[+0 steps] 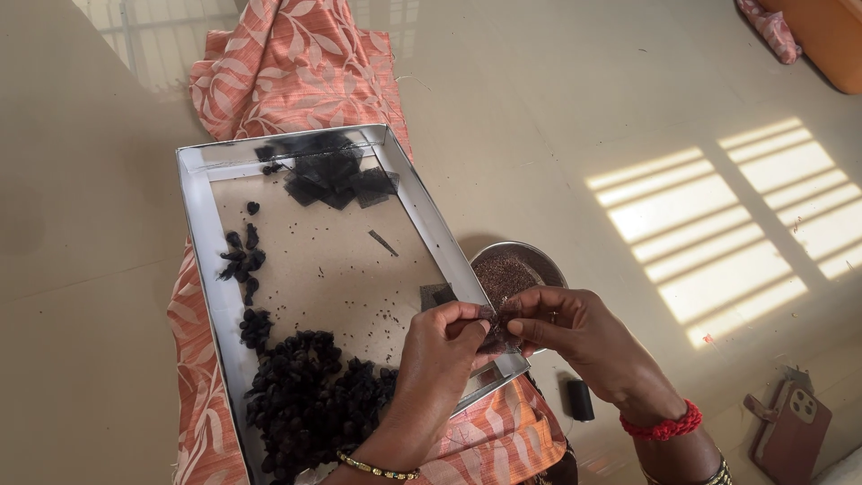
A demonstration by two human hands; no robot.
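Left hand (442,339) and right hand (567,325) met over the near right edge of the tray (199,235), fingers of both pinched shut on a small dark mesh piece (496,316). A pile of black pods (305,395) filled the tray's near left corner; the seed bowl (525,266) sat just beside the right edge.

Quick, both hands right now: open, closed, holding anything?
Left hand: closed, fingertips pinching a small dark mesh piece over the tray's edge.
Right hand: closed, pinching the same mesh piece from the other side.
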